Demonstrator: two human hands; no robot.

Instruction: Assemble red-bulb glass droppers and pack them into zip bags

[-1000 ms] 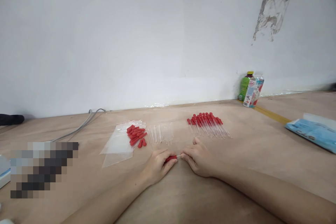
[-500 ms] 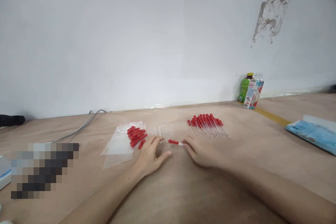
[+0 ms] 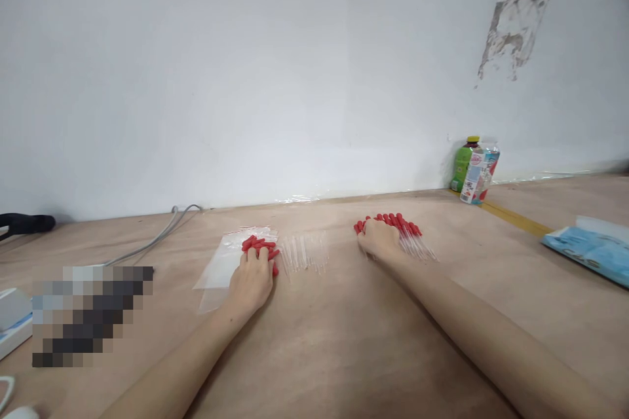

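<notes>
My left hand [image 3: 251, 280] lies on a small heap of loose red rubber bulbs [image 3: 260, 245], fingers stretched out over them and nothing visibly gripped. My right hand [image 3: 379, 240] rests at the left end of a row of finished droppers [image 3: 410, 236], glass tubes with red bulbs. Its fingers are curled down around a dropper among the red tops. Between the hands lies a row of bare glass tubes [image 3: 305, 252].
Clear plastic bags [image 3: 219, 268] lie under and left of the bulbs. A grey cable [image 3: 157, 236] runs to the wall. A green bottle [image 3: 462, 163] and a packet [image 3: 477, 175] stand at the back right. A blue pack [image 3: 590, 245] lies right, a white box [image 3: 12, 317] far left.
Both hands were joined on one dropper near me. They parted: the right carried the dropper forward to the finished row, and the left let go and reached out to the bulb heap.
</notes>
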